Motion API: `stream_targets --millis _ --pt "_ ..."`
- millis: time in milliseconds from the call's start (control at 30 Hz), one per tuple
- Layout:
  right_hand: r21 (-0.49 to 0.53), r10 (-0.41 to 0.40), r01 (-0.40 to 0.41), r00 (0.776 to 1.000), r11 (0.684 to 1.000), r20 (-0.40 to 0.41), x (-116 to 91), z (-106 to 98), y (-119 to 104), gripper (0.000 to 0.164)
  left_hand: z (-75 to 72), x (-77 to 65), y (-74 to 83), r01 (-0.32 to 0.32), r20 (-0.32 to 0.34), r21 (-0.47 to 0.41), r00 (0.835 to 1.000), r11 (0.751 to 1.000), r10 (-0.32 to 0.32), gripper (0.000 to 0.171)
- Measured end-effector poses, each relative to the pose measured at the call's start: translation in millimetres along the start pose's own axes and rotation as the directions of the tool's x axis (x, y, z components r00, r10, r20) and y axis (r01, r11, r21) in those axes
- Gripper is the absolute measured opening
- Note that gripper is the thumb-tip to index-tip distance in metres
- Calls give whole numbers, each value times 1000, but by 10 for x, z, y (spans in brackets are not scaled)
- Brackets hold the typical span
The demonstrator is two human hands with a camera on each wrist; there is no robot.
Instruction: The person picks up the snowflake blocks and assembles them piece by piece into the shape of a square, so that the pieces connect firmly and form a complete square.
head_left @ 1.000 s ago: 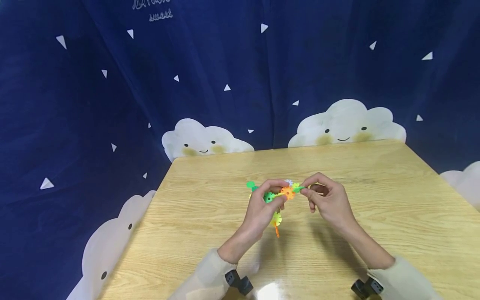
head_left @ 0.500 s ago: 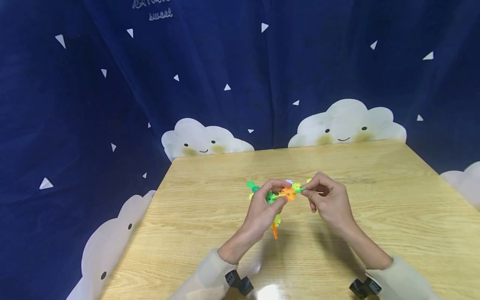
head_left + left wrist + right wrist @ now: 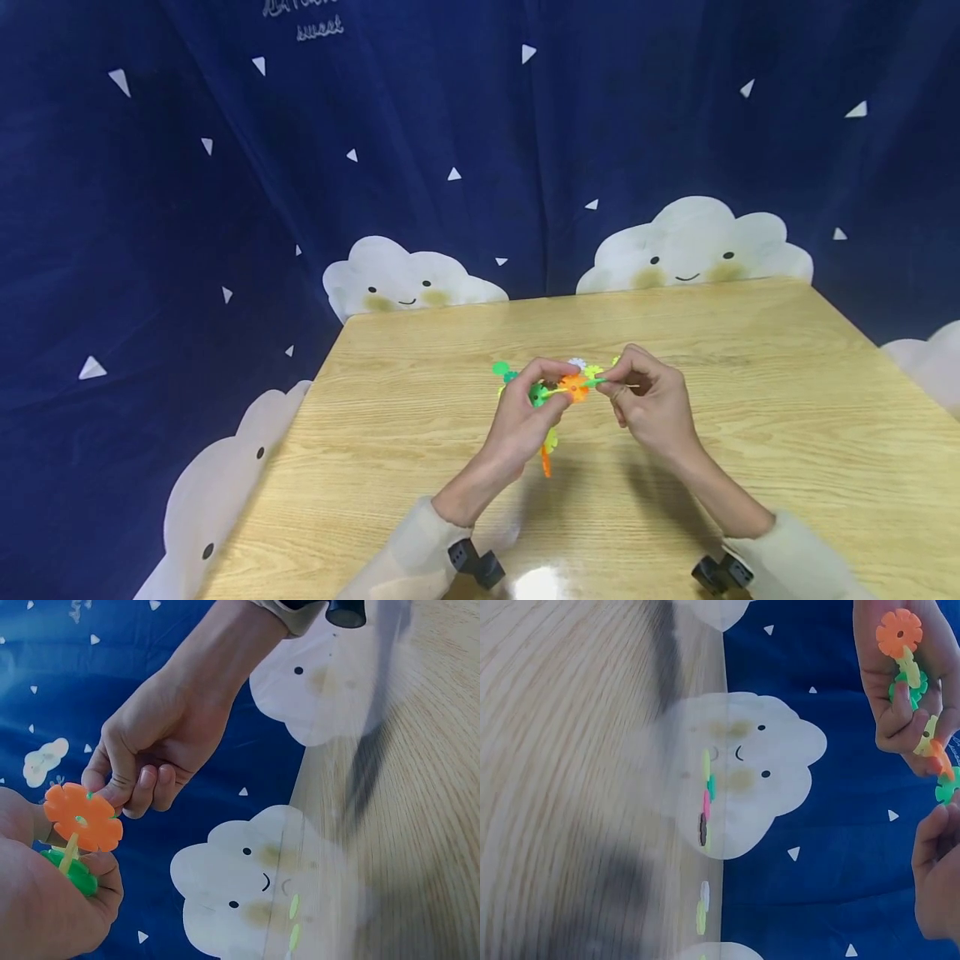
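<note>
In our left hand (image 3: 525, 413), fingers clamp the disc chain (image 3: 537, 396); with our right hand (image 3: 662, 410), we pinch a green disc (image 3: 946, 787) beside an orange disc (image 3: 574, 388), above the table (image 3: 757, 392).

The orange flower-shaped disc (image 3: 91, 826) and green disc (image 3: 79, 879) look like smooth plastic. The bench (image 3: 405, 417) has wood grain and a glossy finish. The blue curtain (image 3: 450, 100) looks like softly creased cloth; the sleeves (image 3: 411, 554), matt cloth.
</note>
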State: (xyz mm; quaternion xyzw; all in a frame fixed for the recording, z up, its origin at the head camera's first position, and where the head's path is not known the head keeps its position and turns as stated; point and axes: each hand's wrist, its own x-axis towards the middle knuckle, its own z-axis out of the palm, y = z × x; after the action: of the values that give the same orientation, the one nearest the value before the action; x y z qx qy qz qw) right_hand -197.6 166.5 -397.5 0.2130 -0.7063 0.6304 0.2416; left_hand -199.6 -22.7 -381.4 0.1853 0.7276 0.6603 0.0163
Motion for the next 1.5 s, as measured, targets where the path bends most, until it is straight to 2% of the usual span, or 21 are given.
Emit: stream_targets --millis 200,400,533,800,1033,1267,1500 --pt "0 22 -22 1000 1000 14 6 -4 -9 22 -18 4 -3 -1 18 -3 1000 1000 1 34" --pt "3 153 -154 987 988 56 35 -95 -23 14 -80 12 -30 25 142 -103 990 994 -10 37" --pt "-11 184 -183 980 983 82 58 -141 -25 10 -97 34 -41 49 203 -148 979 988 -19 41" --pt "-13 200 -200 972 980 125 87 -158 -17 6 -89 38 -48 75 210 -170 977 983 -38 37" --pt "-15 252 -255 947 967 197 91 -137 -23 11 -51 20 -45 87 287 -158 957 984 -39 29" --pt "-16 270 -274 933 961 239 90 -119 -2 13 -30 24 -67 97 273 -164 961 982 -49 23" --pt "-16 287 -295 913 955 289 120 -106 24 18 -11 26 -81 144 276 -180 957 973 -90 21"
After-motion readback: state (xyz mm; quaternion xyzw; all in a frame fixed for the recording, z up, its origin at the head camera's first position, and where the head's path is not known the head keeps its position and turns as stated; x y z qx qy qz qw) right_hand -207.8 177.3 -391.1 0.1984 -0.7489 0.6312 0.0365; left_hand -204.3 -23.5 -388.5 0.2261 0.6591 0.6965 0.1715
